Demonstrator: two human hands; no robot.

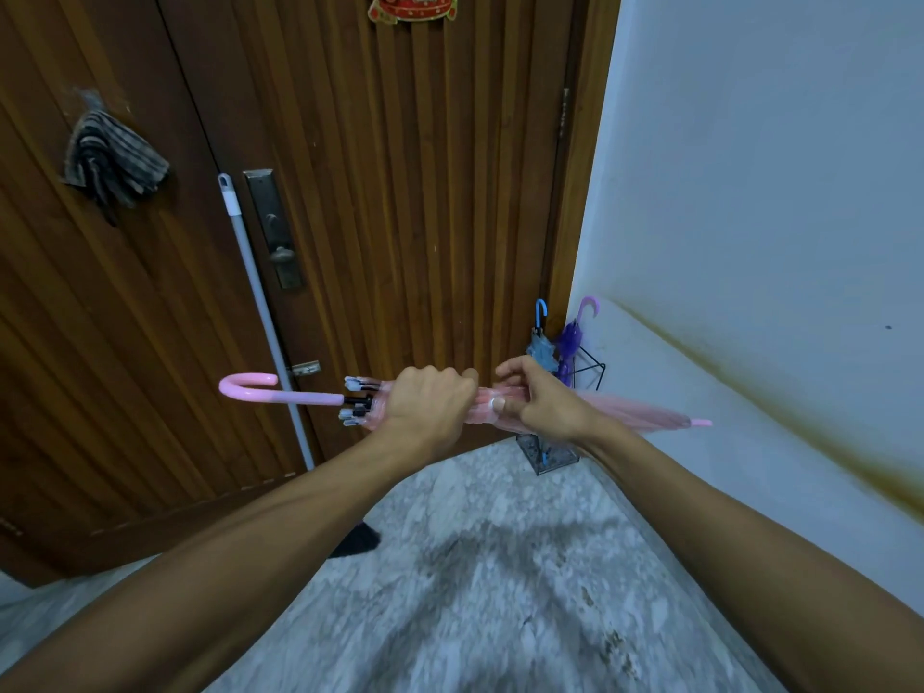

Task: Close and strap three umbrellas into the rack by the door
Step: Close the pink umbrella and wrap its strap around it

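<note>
Two umbrellas, the blue umbrella (541, 342) and the purple umbrella (570, 342), stand in the rack (590, 372) in the corner by the door (400, 192), and the pink umbrella (645, 417) is held level in mid-air! Left hand (430, 405) has its grip clenched round the gathered canopy near the rib tips; right hand (542, 400) pinches the folds just beside it, thumb pressing down. It looks light, its thin plastic skin soft and slippery, so hold the bundled ribs firmly while strapping.
</note>
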